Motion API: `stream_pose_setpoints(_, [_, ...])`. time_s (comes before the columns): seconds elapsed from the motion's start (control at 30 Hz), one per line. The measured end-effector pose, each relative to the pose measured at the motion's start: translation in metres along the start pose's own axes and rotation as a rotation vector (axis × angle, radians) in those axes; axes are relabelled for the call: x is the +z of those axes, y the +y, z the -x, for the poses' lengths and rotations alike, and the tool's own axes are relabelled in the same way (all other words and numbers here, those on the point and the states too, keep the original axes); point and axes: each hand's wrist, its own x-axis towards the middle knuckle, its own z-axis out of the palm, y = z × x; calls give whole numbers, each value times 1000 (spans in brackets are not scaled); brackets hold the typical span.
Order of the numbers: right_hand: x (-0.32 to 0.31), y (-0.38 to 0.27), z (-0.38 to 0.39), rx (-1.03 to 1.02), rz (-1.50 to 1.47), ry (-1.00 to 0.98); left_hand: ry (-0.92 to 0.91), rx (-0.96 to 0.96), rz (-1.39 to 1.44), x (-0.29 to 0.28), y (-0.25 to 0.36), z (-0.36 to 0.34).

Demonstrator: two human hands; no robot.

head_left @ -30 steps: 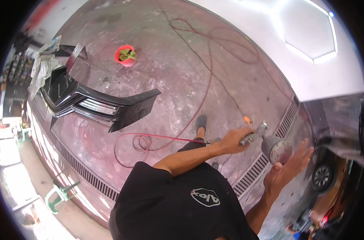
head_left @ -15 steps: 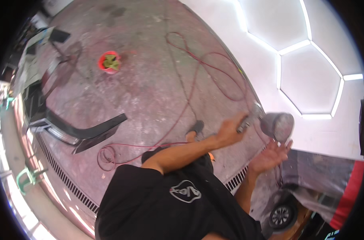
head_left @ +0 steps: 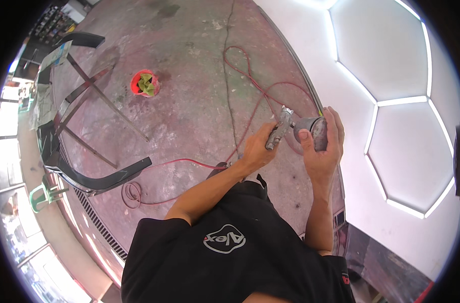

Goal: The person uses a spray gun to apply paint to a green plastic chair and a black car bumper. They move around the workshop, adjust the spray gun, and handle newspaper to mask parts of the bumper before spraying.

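My left hand (head_left: 260, 147) is closed round the handle of a metal spray gun (head_left: 281, 129), held up in front of my body. A grey, dusty rounded cup (head_left: 304, 126) sits at the gun's right side. My right hand (head_left: 325, 151) is wrapped about this cup, its thumb on the near side and its fingers over the far right side. Part of the cup's surface is hidden by the fingers. Whether a hose joins the gun's handle, I cannot tell.
A red hose (head_left: 249, 76) loops over the stained concrete floor. A red bucket (head_left: 157, 86) holds green cloth. To the left, a black car bumper (head_left: 106, 180) rests by a crossed-leg stand (head_left: 91, 81). A white wall (head_left: 341, 91) with hexagonal lights rises at right. A floor grate (head_left: 96, 218) runs at left.
My right hand went from open below the cup to closed round it. The spray gun moved a little left and up in view, with the left hand still on it. The view has also turned.
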Motion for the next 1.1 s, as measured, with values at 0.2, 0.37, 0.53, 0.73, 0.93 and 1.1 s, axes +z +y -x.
stream_pose_setpoints(0.2, [36, 52, -134, -183, 73, -68, 135, 14, -10, 25, -23, -125])
stream_pose_setpoints(0.37, [65, 92, -269, -327, 173, -203, 220, -27, 84, 47, -34, -250])
stream_pose_setpoints(0.53, [107, 109, -411, -436, 274, -152, 256, -12, 137, 32, -32, -400])
stream_pose_setpoints(0.73, [143, 127, -563, -430, 145, 14, 227, 77, 133, -2, -12, -572])
stream_pose_setpoints(0.93, [224, 165, -690, -383, -26, 136, 191, 128, 102, -36, -47, -728])
stream_pose_setpoints(1.1, [327, 212, -813, -289, -439, 306, 178, 135, -43, -85, -105, -870])
